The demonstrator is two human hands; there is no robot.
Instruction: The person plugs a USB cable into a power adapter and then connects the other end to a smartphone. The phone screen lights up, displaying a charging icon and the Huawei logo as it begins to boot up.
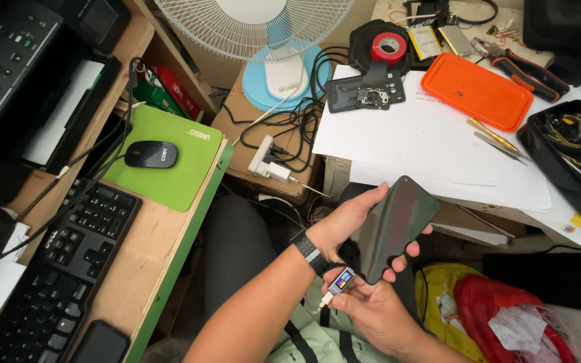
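My left hand [347,222] holds a dark smartphone [398,225] by its edges, screen side up and tilted, above my lap. A black watch sits on that wrist. Just below, my right hand [371,309] pinches a small USB tester [341,280] with a lit colour display; its end points at the phone's lower edge. A thin white cable runs off the tester toward my body. Whether the tester touches the phone, I cannot tell.
A white sheet [425,134] covers the bench ahead, with an orange tray [477,91], an opened phone body [364,91], red tape [389,47], tweezers [499,140] and pliers [526,67]. A fan base [284,74], power strip [267,158], mouse [150,154] and keyboard [68,255] lie left.
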